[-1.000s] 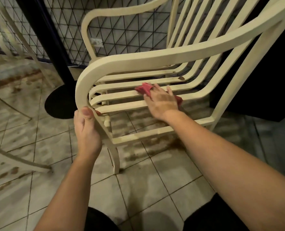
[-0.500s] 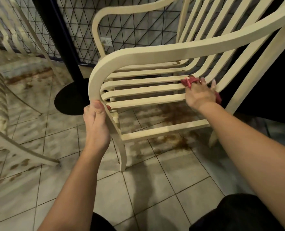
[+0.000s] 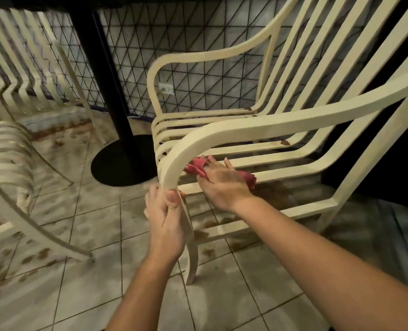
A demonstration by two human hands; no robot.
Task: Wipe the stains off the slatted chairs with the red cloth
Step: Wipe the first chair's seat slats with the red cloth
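The wiping seems only partly done: the right hand [image 3: 222,185] presses the red cloth [image 3: 195,167] with nearly straight fingers on a front seat slat, the left hand [image 3: 166,218] grips the chair [image 3: 293,120] by its front post, and brown stains [image 3: 284,142] show farther back.

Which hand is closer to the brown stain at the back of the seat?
Right. The right hand presses the red cloth on the seat of the cream slatted chair, along from the brown stain. The left hand grips the bent armrest, farther away.

Tiled floor [image 3: 98,223] under slatted chair [image 3: 270,126], pedestal base [image 3: 124,163]
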